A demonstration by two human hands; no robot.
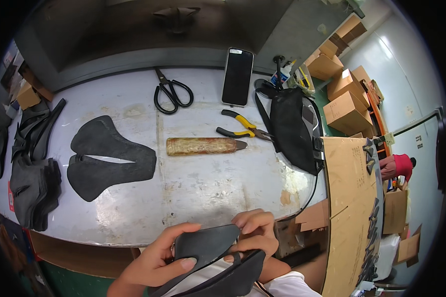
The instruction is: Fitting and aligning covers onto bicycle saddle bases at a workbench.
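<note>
Thumb (181,266) of left hand (156,257) lies on black piece (205,242).

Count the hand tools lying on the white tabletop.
3: black-handled scissors near the far edge, a short blade with a thick handle in the middle, and yellow-and-black pliers beside the black bag. Others could be hidden behind that bag.

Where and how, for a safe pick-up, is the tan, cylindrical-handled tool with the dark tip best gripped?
Probably around the middle of its tan cylindrical handle, from above or the near side: it lies crosswise with pale, stained tabletop before it, and its dark pointed tip faces right.
</note>
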